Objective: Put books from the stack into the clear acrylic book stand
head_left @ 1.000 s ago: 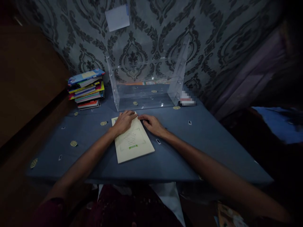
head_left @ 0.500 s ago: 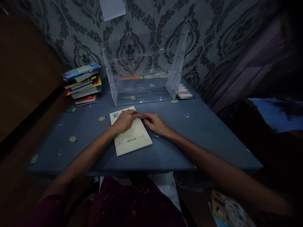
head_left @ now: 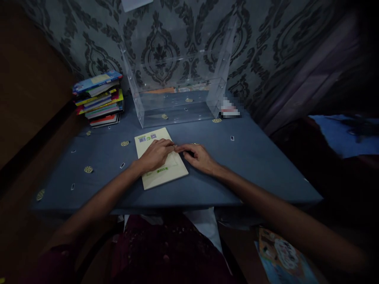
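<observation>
A pale cream book [head_left: 156, 182] with green print, a barcode and a square code lies flat on the table, slightly turned. My left hand [head_left: 156, 155] rests on its middle, palm down, with fingers stretched to the right and covering part of the print. At the book's right edge, my right hand [head_left: 199, 158] lies with its fingers reaching left and its thumb apart. The fingertips of both hands meet there; whether anything small is between them I cannot make out.
Behind the book stands a clear acrylic rack [head_left: 174, 116] against the patterned wall. A stack of books [head_left: 99, 100] is at the back left. A blurred-out item [head_left: 230, 108] sits right of the rack. Below the table's right side lies a colourful book [head_left: 284, 254].
The view has tilted down a little. My left hand has slid down the book, uncovering the square code near its top. My right hand stays at the right edge.
</observation>
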Available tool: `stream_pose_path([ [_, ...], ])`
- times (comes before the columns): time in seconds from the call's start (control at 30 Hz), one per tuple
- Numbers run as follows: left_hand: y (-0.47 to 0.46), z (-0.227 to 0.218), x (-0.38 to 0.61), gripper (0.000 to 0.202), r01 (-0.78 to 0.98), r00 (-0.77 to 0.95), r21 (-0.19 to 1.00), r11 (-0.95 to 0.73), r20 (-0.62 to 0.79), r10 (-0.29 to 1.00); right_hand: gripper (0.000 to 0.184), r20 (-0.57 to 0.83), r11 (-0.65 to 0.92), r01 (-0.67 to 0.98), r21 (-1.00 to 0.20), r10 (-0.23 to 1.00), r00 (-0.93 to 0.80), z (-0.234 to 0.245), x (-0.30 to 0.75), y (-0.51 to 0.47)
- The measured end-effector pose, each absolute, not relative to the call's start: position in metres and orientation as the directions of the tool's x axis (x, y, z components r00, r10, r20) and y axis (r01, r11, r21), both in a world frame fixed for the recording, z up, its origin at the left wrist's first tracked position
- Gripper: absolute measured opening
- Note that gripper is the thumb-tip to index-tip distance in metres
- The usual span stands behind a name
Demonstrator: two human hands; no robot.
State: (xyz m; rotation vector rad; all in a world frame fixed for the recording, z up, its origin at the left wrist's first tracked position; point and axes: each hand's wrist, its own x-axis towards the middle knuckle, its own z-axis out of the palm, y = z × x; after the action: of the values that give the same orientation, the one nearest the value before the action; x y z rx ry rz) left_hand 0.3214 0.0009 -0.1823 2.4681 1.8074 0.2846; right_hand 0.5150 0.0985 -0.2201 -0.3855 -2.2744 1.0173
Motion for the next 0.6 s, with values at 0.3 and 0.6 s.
stream_pose_path([
  [0.3,-0.012,-0.178,0.333,0.044,0.922,0.341,0.160,-0.352,0.090,0.936,0.036,0.375,0.638,0.029,-0.770,0.488,-0.788,-0.216,0.532,0.084],
  [0.6,-0.029,-0.180,0.346,0.040,0.903,0.378,0.175,-0.392,0.106,0.920,0.035,0.356,0.624,0.024,-0.781,0.476,-0.804,-0.214,0.554,0.066],
])
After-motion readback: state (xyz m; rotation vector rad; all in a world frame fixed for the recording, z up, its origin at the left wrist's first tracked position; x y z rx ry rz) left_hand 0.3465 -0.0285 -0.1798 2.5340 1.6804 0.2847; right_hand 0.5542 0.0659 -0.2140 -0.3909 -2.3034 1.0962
